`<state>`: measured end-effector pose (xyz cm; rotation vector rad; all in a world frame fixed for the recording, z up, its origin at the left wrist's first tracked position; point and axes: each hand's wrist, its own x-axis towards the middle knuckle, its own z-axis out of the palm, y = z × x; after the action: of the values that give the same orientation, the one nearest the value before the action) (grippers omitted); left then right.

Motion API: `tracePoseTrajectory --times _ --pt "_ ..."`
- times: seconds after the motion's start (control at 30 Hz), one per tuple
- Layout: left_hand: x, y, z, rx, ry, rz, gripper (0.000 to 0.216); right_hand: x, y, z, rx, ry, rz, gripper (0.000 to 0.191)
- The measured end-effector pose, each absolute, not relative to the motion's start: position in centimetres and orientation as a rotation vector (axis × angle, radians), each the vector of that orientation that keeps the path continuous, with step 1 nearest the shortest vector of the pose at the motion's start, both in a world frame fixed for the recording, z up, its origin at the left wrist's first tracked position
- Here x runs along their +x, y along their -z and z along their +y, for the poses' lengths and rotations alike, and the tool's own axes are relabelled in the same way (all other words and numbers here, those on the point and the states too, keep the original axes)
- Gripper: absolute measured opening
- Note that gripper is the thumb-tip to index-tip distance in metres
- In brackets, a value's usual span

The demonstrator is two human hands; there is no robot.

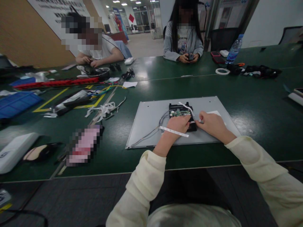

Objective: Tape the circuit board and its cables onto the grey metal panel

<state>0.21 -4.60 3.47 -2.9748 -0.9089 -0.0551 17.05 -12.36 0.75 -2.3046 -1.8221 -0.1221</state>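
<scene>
A black plastic frame (193,126) with a green circuit board (180,112) lies on a pale grey flat panel (148,118). My left hand (178,124) is over the near part of the frame, fingers bent against it and partly hidden. A white tape strip (174,131) hangs across my left wrist. Right beside the frame, my right hand (210,123) is closed in a pinch on a short white strip (192,122) that crosses the frame's right edge. Another loose white strip (186,107) lies over the frame's far side. Grey cables (151,130) run left from the board.
A crumpled heap of white strips (104,110), a pink phone-like item (84,145) and a blue crate (19,104) are on the left. A tape roll (222,71) and a water bottle (234,50) stand far right. Two people sit across the green table (151,75).
</scene>
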Motion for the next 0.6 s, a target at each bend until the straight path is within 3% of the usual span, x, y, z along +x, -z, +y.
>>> tracePoseTrajectory --times 0.6 --pt "-1.6 -4.1 -4.7 -2.962 0.037 -1.109 0.025 18.6 -0.9 -13.4 -2.315 0.192 -1.777 0.017"
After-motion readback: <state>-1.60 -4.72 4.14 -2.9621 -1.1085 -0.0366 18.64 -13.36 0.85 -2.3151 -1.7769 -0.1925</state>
